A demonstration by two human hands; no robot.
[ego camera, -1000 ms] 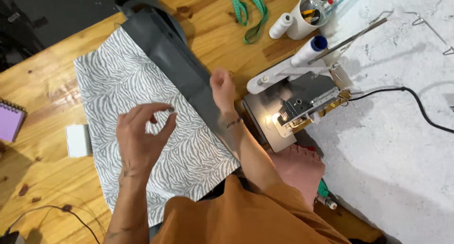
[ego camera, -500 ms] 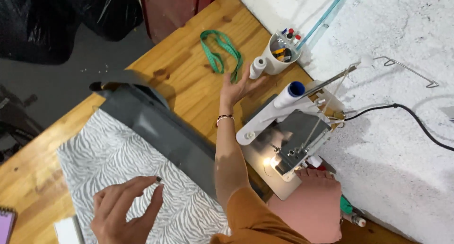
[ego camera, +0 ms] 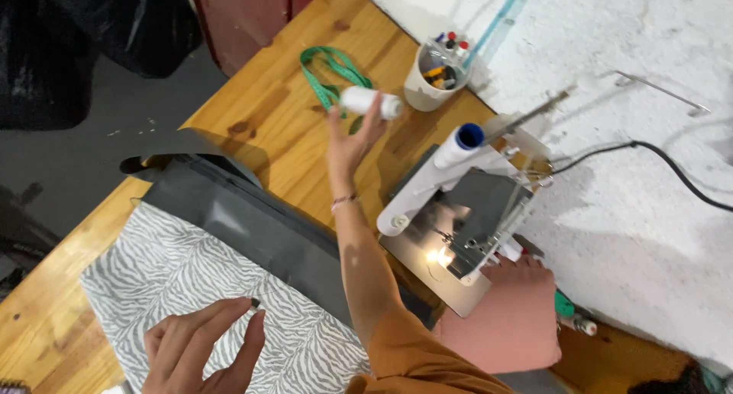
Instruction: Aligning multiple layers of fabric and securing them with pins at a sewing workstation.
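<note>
My right hand (ego camera: 347,138) reaches across the wooden table (ego camera: 259,96) and grips a white thread spool (ego camera: 370,101) by its fingertips, lifted just above the green measuring tape (ego camera: 328,69). A thin bracelet sits on that wrist. My left hand (ego camera: 202,348) hovers over the grey zebra-print fabric (ego camera: 168,279) at the lower left, fingers spread and holding nothing. A dark grey fabric strip (ego camera: 252,226) lies along the far edge of the zebra fabric.
A white sewing machine (ego camera: 458,218) with its lamp lit and a blue-topped spool stands to the right of my arm. A cup of small tools (ego camera: 435,73) is behind the spool. Pink fabric (ego camera: 504,325) lies beside the machine. A black cable (ego camera: 664,161) crosses the white surface.
My right hand has left the area by the sewing machine, reached far across the table and taken hold of the white spool. My left hand stays over the zebra fabric.
</note>
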